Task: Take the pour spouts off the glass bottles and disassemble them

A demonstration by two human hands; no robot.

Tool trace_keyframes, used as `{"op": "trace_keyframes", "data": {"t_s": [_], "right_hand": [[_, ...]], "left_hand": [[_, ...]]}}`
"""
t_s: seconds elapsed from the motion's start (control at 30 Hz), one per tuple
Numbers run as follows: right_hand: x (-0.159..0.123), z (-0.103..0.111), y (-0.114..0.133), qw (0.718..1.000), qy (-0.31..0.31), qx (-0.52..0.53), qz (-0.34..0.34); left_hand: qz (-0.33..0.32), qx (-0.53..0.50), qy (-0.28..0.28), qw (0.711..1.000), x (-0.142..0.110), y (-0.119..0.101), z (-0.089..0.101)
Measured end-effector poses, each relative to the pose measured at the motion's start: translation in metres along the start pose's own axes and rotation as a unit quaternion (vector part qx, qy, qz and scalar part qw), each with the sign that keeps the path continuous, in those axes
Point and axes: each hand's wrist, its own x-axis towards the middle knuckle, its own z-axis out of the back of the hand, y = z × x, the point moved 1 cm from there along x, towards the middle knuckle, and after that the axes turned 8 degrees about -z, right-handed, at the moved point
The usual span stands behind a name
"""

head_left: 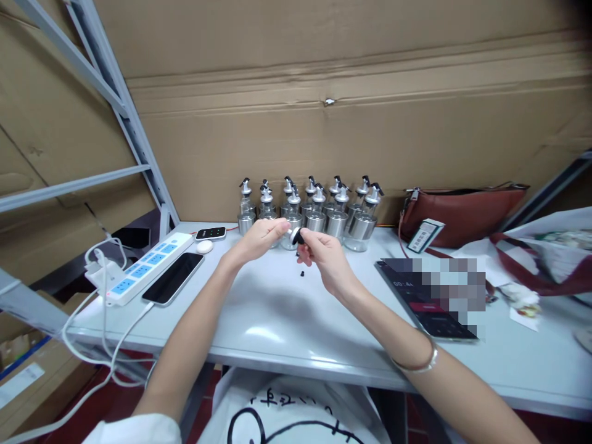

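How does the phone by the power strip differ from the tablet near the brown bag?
The phone's screen is dark; the tablet's is lit.
The phone has a white cable at its end; none shows on the tablet.
The phone looks smaller than the tablet.
Both lie screen up on the table.

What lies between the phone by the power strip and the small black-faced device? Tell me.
A small round white object lies between the phone and the black-faced device, as the head view shows.
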Motion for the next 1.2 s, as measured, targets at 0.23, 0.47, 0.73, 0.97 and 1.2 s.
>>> {"op": "trace_keyframes", "data": {"t_s": [0.23, 0.47, 0.73, 0.97, 1.2], "right_hand": [[0.0, 0.012, -0.002, 0.945, -0.066, -0.271, 0.171], [0.0, 0.014, -0.002, 0.889, -0.094, -0.357, 0.271], [0.007, 0.023, -0.016, 0.904, -0.055, -0.329, 0.266], [0.002, 0.016, -0.009, 0.994, 0.103, -0.002, 0.046], [0.004, 0.011, -0.011, 0.993, 0.105, 0.003, 0.053]], "left_hand": [[0.015, -0.008, 0.009, 1.0, -0.003, 0.001, 0.002], [0.009, 0.002, 0.013, 1.0, -0.004, 0.0, 0.005], [-0.01, 0.082, -0.026, 0.996, -0.01, 0.002, -0.008], [-0.087, 0.166, -0.135, 0.973, -0.016, -0.001, -0.026], [0.026, -0.006, -0.003, 1.0, -0.017, 0.007, -0.009]]}}
